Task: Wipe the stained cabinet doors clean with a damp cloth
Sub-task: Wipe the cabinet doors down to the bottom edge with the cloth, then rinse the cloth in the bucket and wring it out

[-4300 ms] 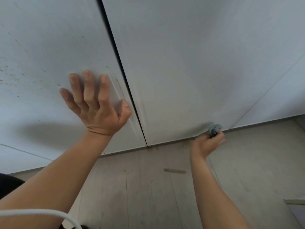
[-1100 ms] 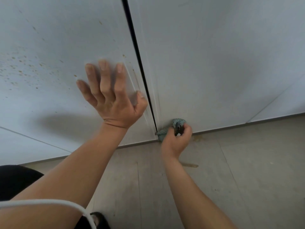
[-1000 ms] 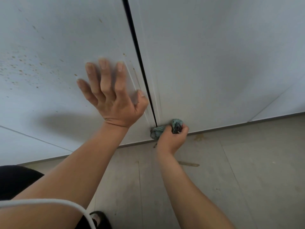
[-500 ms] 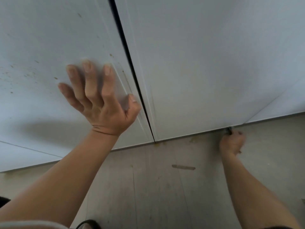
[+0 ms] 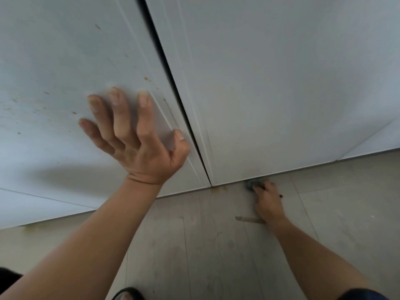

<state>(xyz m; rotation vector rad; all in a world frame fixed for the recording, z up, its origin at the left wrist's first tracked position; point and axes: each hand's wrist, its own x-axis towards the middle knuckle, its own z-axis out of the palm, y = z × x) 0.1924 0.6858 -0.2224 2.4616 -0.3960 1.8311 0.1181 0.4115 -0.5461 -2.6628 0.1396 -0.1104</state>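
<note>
Pinched in the curled fingers of the right hand (image 5: 267,200): a small blue-green cloth wad (image 5: 251,184), pushed against the bottom edge of the plain white right cabinet door (image 5: 281,83), at the very junction of door and floor. Bunched too tightly, and too covered by fingers, to give any long axis or heading; only a rounded lump showing just past the fingertips, on the side toward the left hand. Knuckles aimed up at the door's edge, forearm running back toward the lower right.

Spread wide and flat on the speckled white left cabinet door (image 5: 54,61): the left hand (image 5: 138,146), fingers straight and fanned, pointing up the panel, thumb out toward the narrow dark gap between the doors (image 5: 164,61). Holding nothing.

Small brown specks (image 5: 74,113) scattered over the left door, mostly outward of the left hand's little finger, a few above the fingertips.

Gap slanting down from top centre to the floor, ending between the two hands, nearer the right one. At its foot, a brownish smear (image 5: 218,189) on the pale grey plank floor (image 5: 194,256), near the cloth. Thin tan strip (image 5: 246,219) lying flat on the floor, one end at the right wrist, the other pointing toward the left arm. Tiny dark mark (image 5: 281,196) at the right hand's outer edge, too small to identify. Another white panel (image 5: 378,139) outward of the right hand. Dark shoe tip (image 5: 127,294) below the left forearm.
</note>
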